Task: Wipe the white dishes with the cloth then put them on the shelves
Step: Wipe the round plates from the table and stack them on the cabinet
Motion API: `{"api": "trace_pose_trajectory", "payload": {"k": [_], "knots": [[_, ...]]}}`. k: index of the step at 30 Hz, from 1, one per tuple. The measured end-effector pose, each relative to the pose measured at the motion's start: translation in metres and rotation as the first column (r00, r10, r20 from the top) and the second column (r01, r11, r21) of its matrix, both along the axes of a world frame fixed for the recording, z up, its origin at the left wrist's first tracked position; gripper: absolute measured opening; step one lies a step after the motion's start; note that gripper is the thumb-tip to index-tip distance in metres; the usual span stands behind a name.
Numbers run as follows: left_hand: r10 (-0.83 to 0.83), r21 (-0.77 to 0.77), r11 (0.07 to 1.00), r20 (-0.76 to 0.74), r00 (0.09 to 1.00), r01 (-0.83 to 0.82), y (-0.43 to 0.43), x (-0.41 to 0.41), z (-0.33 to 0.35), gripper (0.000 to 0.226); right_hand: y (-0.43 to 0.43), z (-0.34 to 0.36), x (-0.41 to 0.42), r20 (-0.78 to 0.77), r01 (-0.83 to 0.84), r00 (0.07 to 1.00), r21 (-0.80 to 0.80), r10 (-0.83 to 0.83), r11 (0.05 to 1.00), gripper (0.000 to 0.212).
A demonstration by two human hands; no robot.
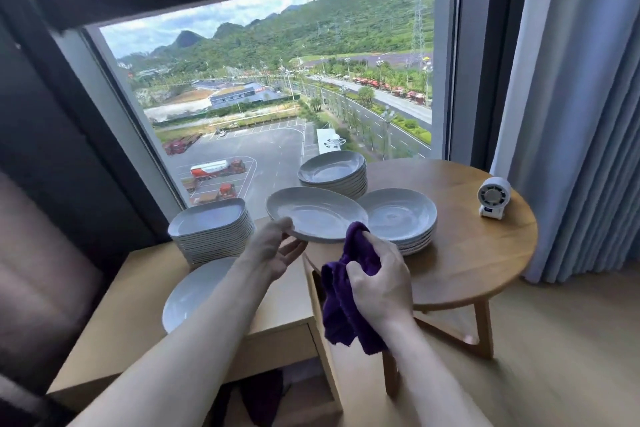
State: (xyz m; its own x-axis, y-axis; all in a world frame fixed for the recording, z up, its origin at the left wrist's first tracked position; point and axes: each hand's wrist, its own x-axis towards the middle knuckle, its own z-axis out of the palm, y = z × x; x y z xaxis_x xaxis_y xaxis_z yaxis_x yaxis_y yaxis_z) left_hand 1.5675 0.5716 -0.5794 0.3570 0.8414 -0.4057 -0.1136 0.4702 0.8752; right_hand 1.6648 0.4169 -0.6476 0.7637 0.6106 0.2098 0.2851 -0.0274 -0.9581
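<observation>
big window (277, 80) fills the back, with a round table (485, 253) in front of it and a low bench (138, 305) close by on the table's left.

head view: one plate (317, 213) is held up in the air, over the spot where bench and table meet. it is oval, and its long side runs left to right. the left hand (273, 248) pinches its near left rim, thumb on top and fingers under. the right hand (379, 282) is curled round the cloth (346, 291). the top of the cloth touches the plate's near right rim. so the cloth hand is the near one for wiping. i think it only has to go up and forward onto the plate's face.

a right stack (398, 215) sits just behind the plate, and a back stack (332, 172) sits behind that, so room at the back is tight. room toward the person is open. a bench stack (211, 227) waits on the left. i cannot tell where the shelves are.
</observation>
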Motion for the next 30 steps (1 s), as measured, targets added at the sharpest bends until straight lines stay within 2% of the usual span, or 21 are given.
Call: {"api": "trace_pose_trajectory", "payload": {"k": [6, 9, 12, 16, 22, 26, 30], "knots": [[0.102, -0.152, 0.986, 0.199, 0.975, -0.072, -0.017, -0.077, -0.013, 0.026, 0.002, -0.004, -0.025, 0.072, -0.047, 0.996, -0.012, 0.048, 0.999, 0.054], [0.116, -0.156, 0.984, 0.219, 0.969, -0.082, -0.034, -0.115, -0.031, 0.042, 0.004, -0.008, -0.044, 0.08, -0.13, 0.988, -0.049, 0.133, 0.99, 0.057], [0.092, -0.153, 0.987, 0.231, 0.969, -0.057, -0.052, -0.147, -0.052, 0.061, 0.004, -0.013, -0.065, 0.198, -0.247, 0.941, -0.151, 0.274, 0.957, 0.058], [0.038, -0.136, 0.991, 0.218, 0.975, -0.008, -0.073, -0.183, -0.069, 0.073, 0.005, -0.021, -0.092, 0.324, -0.309, 0.855, -0.309, 0.405, 0.9, 0.061], [0.084, -0.167, 0.985, 0.299, 0.951, -0.034, -0.09, -0.226, -0.081, 0.065, 0.003, -0.032, -0.135, 0.322, -0.413, 0.734, -0.488, 0.598, 0.769, 0.058], [0.053, -0.079, 0.996, 0.281, 0.958, -0.032, -0.099, -0.242, -0.08, 0.034, -0.003, -0.041, -0.166, 0.351, -0.397, 0.676, -0.568, 0.648, 0.721, 0.059], [0.043, 0.029, 0.998, 0.224, 0.974, -0.051, -0.109, -0.253, -0.082, 0.045, -0.01, -0.047, -0.18, 0.387, -0.376, 0.659, -0.573, 0.645, 0.728, 0.06]]}}
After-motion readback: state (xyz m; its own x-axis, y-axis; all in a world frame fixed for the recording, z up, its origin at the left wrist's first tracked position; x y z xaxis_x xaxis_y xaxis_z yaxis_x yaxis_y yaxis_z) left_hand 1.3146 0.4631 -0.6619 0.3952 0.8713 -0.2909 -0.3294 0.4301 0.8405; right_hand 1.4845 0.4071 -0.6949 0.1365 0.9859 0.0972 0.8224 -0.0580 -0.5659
